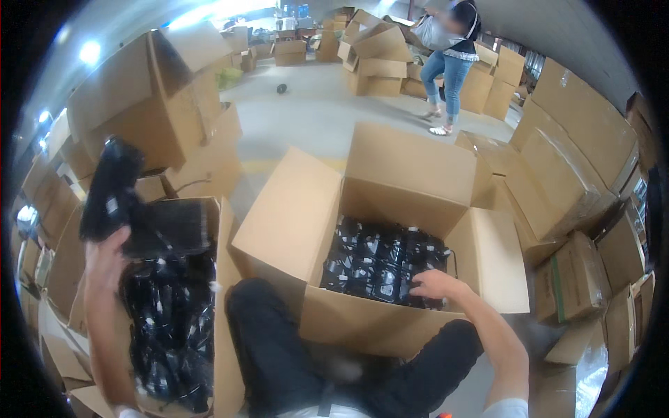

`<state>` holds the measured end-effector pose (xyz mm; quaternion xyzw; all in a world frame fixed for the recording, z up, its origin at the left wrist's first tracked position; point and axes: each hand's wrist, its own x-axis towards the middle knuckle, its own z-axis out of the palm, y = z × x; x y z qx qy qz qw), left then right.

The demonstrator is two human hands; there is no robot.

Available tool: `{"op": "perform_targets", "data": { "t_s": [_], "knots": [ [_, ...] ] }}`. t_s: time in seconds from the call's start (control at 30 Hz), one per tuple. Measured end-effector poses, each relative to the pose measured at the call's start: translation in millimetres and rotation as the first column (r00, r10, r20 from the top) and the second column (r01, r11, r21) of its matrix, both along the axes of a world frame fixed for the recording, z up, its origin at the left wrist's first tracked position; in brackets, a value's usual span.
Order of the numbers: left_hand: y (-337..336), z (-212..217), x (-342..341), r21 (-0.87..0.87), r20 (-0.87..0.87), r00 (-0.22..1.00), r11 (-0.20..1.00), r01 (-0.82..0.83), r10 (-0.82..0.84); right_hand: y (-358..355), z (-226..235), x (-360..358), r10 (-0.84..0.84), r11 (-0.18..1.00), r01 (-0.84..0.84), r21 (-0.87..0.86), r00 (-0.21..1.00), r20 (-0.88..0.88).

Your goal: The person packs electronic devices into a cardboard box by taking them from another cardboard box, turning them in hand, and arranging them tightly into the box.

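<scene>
Stacks of brown cardboard cartons (557, 160) ring the open box (390, 209) that stands on the floor in front of the seated person's knees, its four flaps folded outward. Behind this box, another person (449, 63) stands on the bare concrete. Left of it sits a second open box (223, 292), filled deep with loose black bagged items (167, 320). The open box in front holds a layer of black packs (380, 261) covering most of its bottom, so I judge the sorting well under way but with much left in the left-hand box. The left hand (104, 261), raised above the left-hand box, grips a black pack (111, 191) whose long axis runs nearly upright, top tilted slightly right. The right hand (435, 284) rests fingers down on the packs near the front wall, closed loosely; whether it grips one I cannot tell.
</scene>
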<state>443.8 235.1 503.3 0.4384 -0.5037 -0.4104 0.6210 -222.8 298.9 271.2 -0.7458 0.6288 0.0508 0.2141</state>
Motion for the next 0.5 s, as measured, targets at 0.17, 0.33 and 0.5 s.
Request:
{"op": "perform_targets", "data": {
  "t_s": [0.17, 0.33, 0.5],
  "knots": [
    [-29, 1, -104, 0.044, 0.013, 0.960, 0.960, 0.278, -0.279, -20, 83, 45, -0.145, 0.933, 0.326, -0.150, 0.725, 0.673],
    [-58, -46, -229, 0.057, -0.089, 0.757, 0.756, 0.653, -0.647, -44, 176, 87, 0.140, 0.853, 0.433, -0.292, 0.349, 0.927],
    [-64, -91, -362, 0.432, -0.056, 0.625, 0.545, 0.718, -0.779, -48, 163, 76, 0.038, 0.895, 0.440, -0.076, 0.094, 0.995]
  ]
}}
